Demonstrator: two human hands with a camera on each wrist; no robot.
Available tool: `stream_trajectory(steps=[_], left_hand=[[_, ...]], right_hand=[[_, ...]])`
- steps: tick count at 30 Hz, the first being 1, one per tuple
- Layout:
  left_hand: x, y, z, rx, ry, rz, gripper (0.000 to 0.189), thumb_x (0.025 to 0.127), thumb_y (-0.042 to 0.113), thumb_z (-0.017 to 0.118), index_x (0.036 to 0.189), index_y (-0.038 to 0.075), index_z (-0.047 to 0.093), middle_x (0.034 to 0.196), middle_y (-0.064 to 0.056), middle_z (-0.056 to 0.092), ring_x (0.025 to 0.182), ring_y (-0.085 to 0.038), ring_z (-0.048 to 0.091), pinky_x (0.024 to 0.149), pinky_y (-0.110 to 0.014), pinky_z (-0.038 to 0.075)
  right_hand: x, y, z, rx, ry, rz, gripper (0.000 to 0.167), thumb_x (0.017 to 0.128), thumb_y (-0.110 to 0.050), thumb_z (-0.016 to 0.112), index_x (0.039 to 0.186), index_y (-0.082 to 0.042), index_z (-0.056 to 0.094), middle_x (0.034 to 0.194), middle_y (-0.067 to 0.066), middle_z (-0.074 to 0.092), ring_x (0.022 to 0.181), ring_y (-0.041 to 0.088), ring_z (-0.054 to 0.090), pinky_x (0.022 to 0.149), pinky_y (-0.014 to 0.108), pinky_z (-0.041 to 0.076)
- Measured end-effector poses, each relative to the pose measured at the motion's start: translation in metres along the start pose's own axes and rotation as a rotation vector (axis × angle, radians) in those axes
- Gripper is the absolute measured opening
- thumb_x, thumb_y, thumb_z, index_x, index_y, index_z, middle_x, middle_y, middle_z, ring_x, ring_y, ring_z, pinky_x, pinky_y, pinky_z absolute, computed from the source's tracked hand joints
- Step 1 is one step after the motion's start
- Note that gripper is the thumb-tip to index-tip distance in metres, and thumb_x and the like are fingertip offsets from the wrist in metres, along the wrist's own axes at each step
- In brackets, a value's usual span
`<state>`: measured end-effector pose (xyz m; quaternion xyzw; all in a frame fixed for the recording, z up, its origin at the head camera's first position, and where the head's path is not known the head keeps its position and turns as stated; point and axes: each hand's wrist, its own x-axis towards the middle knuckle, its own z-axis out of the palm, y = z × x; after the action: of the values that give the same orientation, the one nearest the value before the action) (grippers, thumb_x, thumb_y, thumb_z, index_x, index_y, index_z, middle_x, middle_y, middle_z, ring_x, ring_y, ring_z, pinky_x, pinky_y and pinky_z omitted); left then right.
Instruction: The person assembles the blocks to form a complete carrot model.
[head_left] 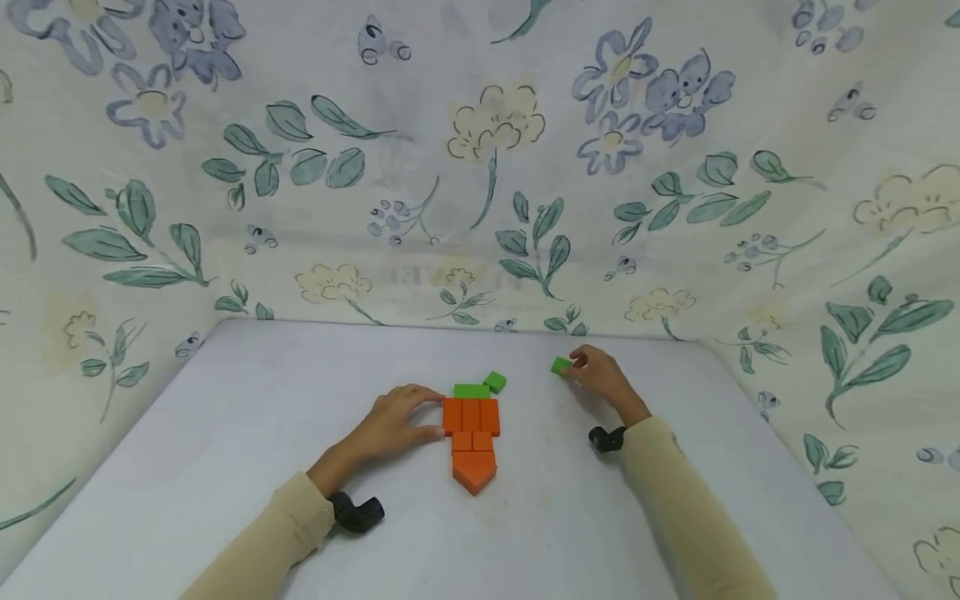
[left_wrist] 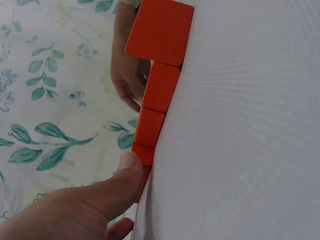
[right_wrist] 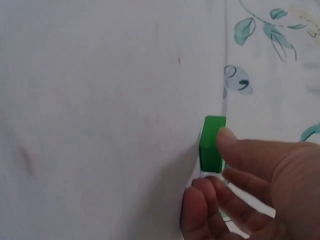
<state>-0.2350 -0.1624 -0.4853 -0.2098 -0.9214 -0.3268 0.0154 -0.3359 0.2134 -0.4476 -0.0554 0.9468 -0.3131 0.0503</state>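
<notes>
My left hand (head_left: 392, 423) is at the left side of an orange block shape, its thumb and forefinger at the two left corners of the leftmost upper orange block (head_left: 452, 417). In the left wrist view the thumb presses on an orange block's side. Beside that block stand more upright orange blocks, then two small ones and a pointed orange block (head_left: 474, 472) nearest me. A green block (head_left: 472, 391) lies along the top, with a small tilted green block (head_left: 495, 382) at its right corner. To the right, my right hand (head_left: 600, 375) pinches another small green block (right_wrist: 212, 144).
The blocks lie on a white table (head_left: 540, 517). Flowered cloth (head_left: 420, 192) hangs behind the table and along both sides. A black wrist piece sits below each sleeve cuff, one by the left wrist (head_left: 356, 512) and one by the right (head_left: 606, 439).
</notes>
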Motion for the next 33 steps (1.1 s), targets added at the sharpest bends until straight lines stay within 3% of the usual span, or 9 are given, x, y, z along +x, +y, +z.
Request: stream_trajectory(steps=[8,15,21,28,33], left_hand=[[0.003,0.000,-0.002,0.008,-0.010,0.014,0.055,0.086,0.048,0.075,0.134,0.027,0.060,0.140,-0.001,0.058,0.134,-0.028,0.047,0.103,-0.054,0.034],[0.001,0.001,-0.004,0.008,-0.006,-0.012,0.054,0.086,0.046,0.076,0.134,0.026,0.061,0.138,-0.001,0.059,0.133,-0.027,0.048,0.103,-0.054,0.034],[-0.002,0.003,-0.002,-0.003,-0.022,-0.012,0.054,0.087,0.047,0.075,0.134,0.027,0.060,0.139,-0.001,0.058,0.133,-0.027,0.047,0.104,-0.054,0.034],[-0.002,0.005,-0.005,0.001,-0.014,-0.015,0.054,0.086,0.045,0.076,0.134,0.026,0.060,0.138,-0.001,0.058,0.133,-0.026,0.048,0.104,-0.053,0.035],[-0.003,0.004,-0.006,-0.004,-0.028,-0.019,0.054,0.087,0.046,0.074,0.135,0.025,0.060,0.139,-0.002,0.057,0.133,-0.027,0.047,0.103,-0.054,0.035]], right_hand=[[0.007,0.001,-0.012,-0.001,-0.099,0.028,0.038,0.096,-0.020,0.066,0.129,-0.002,0.061,0.127,0.016,0.060,0.095,0.022,0.063,0.080,0.030,0.055],[0.009,-0.013,-0.017,-0.048,-0.138,-0.057,0.038,0.096,-0.022,0.066,0.127,-0.001,0.061,0.121,0.016,0.063,0.089,0.021,0.065,0.076,0.030,0.054],[0.011,-0.048,-0.012,-0.034,-0.155,-0.207,0.035,0.096,-0.023,0.066,0.126,-0.005,0.063,0.121,0.013,0.064,0.104,0.025,0.064,0.081,0.033,0.056],[0.018,-0.101,0.016,-0.063,-0.247,-0.518,0.032,0.096,-0.021,0.068,0.125,-0.006,0.066,0.122,0.010,0.066,0.106,0.025,0.064,0.091,0.037,0.055],[0.028,-0.126,0.043,-0.090,-0.314,-0.543,0.032,0.096,-0.021,0.068,0.125,-0.008,0.066,0.123,0.008,0.067,0.107,0.022,0.064,0.094,0.036,0.054]])
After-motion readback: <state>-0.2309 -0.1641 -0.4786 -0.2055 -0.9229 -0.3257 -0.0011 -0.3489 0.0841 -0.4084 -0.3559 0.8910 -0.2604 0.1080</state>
